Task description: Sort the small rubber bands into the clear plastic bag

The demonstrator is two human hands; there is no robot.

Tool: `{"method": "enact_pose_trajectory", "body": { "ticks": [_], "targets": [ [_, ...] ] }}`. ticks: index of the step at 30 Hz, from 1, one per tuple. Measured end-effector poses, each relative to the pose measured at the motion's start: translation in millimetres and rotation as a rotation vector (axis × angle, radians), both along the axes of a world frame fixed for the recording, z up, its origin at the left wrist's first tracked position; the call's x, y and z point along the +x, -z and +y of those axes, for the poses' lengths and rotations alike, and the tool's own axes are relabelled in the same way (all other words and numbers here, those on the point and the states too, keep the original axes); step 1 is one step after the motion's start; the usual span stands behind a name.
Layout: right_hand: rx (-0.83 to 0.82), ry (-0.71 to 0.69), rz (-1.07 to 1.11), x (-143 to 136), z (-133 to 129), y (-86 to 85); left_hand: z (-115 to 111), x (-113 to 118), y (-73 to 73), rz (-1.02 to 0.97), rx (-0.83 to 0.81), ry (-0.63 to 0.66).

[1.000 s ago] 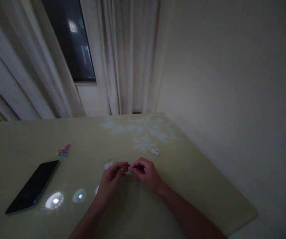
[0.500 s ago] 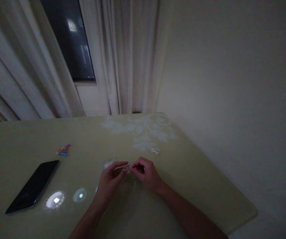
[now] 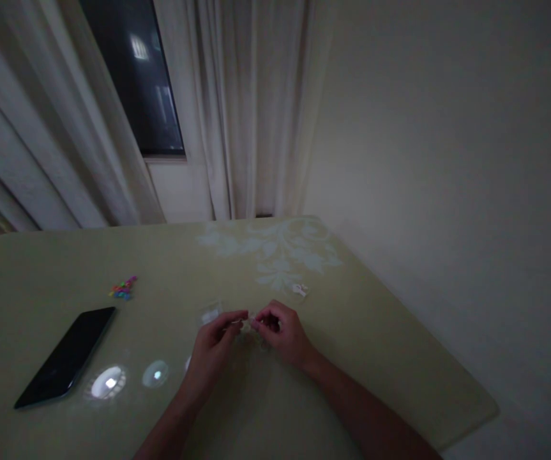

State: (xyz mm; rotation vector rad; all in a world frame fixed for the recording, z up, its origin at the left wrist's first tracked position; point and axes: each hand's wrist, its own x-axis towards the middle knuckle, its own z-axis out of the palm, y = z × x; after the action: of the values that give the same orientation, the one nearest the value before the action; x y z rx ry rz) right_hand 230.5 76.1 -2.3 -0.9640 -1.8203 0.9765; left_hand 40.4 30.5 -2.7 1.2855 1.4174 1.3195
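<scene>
Since half a second ago, the pale strand (image 3: 245,326) has shifted: its loop, which stood out clearly by the left thumb, now shows only as a faint bit between the two hands, which have barely moved. From where I stand, the right hand (image 3: 281,333) has thumb and forefinger pinched on that strand. The left hand (image 3: 212,340) is curled beside its other side, but I can't tell whether its fingers grip it. Just beyond the left hand lies a clear packet (image 3: 211,312) on the worktop (image 3: 375,348); past the right, a small white piece (image 3: 299,290). Well off to the left sit bright little beads (image 3: 122,290), near a dark tablet (image 3: 67,356).
</scene>
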Motion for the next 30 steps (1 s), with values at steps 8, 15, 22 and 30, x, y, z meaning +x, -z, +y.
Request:
{"method": "enact_pose_trajectory", "body": {
  "ticks": [8,15,22,30],
  "targets": [
    [0.028,-0.029,-0.007,-1.2,-3.1,-0.6,-2.7,0.2,1.2,-0.027,-0.002,0.014],
    [0.032,-0.031,-0.032,-1.4,-4.4,0.5,-0.4,-1.4,3.6,-0.015,0.016,-0.023],
    [0.057,-0.048,-0.005,-1.3,-3.2,2.1,2.0,-0.5,3.1,-0.062,0.044,-0.017],
    [0.076,-0.034,0.007,-1.0,-3.0,0.4,1.1,-3.9,2.2,-0.023,0.053,0.046]
  ]
}}
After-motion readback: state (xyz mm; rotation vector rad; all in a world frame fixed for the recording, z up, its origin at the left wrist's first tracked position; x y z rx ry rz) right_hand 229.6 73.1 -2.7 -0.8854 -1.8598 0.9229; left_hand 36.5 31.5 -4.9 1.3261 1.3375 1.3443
